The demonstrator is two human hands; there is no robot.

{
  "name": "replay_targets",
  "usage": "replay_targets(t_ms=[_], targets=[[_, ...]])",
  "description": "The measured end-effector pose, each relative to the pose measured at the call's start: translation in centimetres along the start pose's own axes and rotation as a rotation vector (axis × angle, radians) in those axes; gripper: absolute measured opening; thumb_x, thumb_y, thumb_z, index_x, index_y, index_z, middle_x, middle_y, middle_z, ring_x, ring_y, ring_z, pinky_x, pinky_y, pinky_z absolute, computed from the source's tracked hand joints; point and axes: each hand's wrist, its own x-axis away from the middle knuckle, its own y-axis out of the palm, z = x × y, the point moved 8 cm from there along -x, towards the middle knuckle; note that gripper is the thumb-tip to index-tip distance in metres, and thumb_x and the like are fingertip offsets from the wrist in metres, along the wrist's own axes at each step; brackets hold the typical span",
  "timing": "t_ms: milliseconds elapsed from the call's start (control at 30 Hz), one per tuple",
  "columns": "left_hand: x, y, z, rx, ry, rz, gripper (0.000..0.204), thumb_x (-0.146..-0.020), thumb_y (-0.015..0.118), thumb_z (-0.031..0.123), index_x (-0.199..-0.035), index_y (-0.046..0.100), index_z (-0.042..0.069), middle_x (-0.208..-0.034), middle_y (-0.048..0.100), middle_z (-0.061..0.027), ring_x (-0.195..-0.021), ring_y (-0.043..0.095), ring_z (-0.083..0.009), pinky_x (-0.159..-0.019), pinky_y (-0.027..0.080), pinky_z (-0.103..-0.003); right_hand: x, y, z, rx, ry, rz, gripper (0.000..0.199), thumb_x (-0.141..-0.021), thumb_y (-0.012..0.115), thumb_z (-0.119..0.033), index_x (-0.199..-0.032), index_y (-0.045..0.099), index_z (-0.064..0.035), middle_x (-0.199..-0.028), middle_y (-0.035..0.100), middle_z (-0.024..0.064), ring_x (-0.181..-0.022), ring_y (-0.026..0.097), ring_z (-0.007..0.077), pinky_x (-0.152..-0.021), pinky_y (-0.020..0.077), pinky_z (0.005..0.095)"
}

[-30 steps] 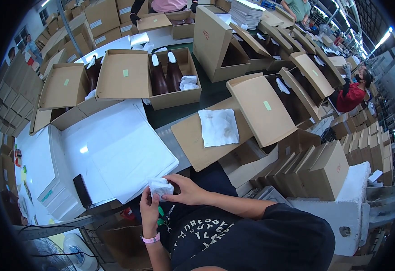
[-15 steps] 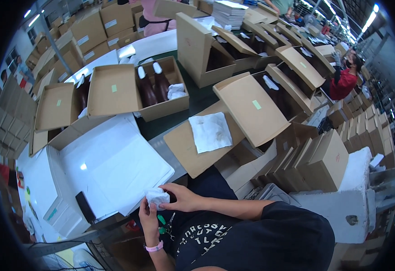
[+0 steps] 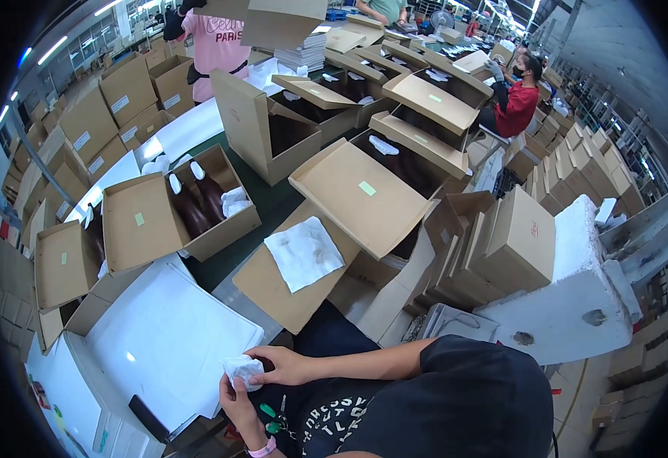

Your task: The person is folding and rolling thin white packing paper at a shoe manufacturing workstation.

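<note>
Low in front of my body, both hands hold a crumpled wad of white paper (image 3: 241, 369). My left hand (image 3: 236, 406) has its fingers against the near side, and my right hand (image 3: 287, 366) is curled round the other side. Part of the wad is hidden by my fingers. Just beyond them lies a stack of large white sheets (image 3: 174, 328). Farther right, a smudged white cloth (image 3: 304, 254) rests on a flat piece of cardboard (image 3: 265, 294). Ahead on the left stands an open box with glossy dark brown boots (image 3: 199, 202), white paper at their tops.
More open boxes (image 3: 364, 195) with lids tilted line the green belt (image 3: 227, 263). At right, closed cardboard boxes (image 3: 521, 237) stand beside a white foam block (image 3: 555, 320). One person in pink (image 3: 219, 46) and another in red (image 3: 517, 107) work farther off.
My view has turned, so the scene sits lower and farther left. Both hands keep hold of the paper wad. The person in pink now shows more fully, beside a raised box lid.
</note>
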Motion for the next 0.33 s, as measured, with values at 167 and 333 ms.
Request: replay_targets(t_ms=[167,333], targets=[[0.2,-0.4,-1.0,0.036,-0.01,0.06,0.053,-0.115,0.073,0.03,-0.15,0.064,-0.009,-0.139,0.074,-0.0164,-0.124,0.069,-0.0225,-0.111,0.052,-0.036,0.2,0.6,0.6,-0.02,0.045,-0.004,0.071,-0.105,0.085,-0.038,-0.158,0.058,-0.0008,-0.145,0.071,0.0175,-0.132,0.069,0.025,-0.114,0.0551,0.0386],[0.4,-0.4,-1.1,0.08,-0.014,0.039,0.054,-0.115,0.074,0.03,-0.151,0.063,-0.008,-0.14,0.074,-0.0164,-0.125,0.069,-0.023,-0.112,0.052,-0.036,0.2,0.9,1.0,0.018,0.065,-0.018,0.074,-0.105,0.085,-0.042,-0.159,0.057,-0.0013,-0.148,0.07,0.0184,-0.135,0.069,0.028,-0.116,0.0545,0.0397]])
